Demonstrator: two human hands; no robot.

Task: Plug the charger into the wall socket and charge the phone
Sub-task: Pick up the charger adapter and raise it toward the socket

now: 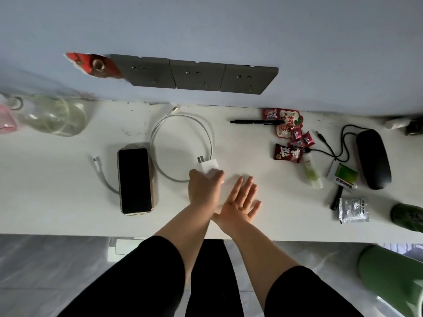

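Note:
A white charger block (207, 166) lies on the white desk (68, 216), prongs pointing at the wall. My left hand (203, 189) is closed over its near end. Its white cable (207, 131) loops behind it, the free plug (175, 109) lying near the wall. The phone (135, 180), screen dark, rests face up to the left of the loop. Three dark grey wall sockets (196, 75) sit in a row above the desk, nothing plugged in. My right hand (242, 200) lies palm up beside the left, fingers spread, holding nothing.
A second white cable (103, 175) runs under the phone's left side. A glass jar (55, 115) stands far left. Red snack packets (288, 126), a black pen (256, 121), a small tube (311, 172), a black case (373, 159) and a foil packet (353, 210) lie right.

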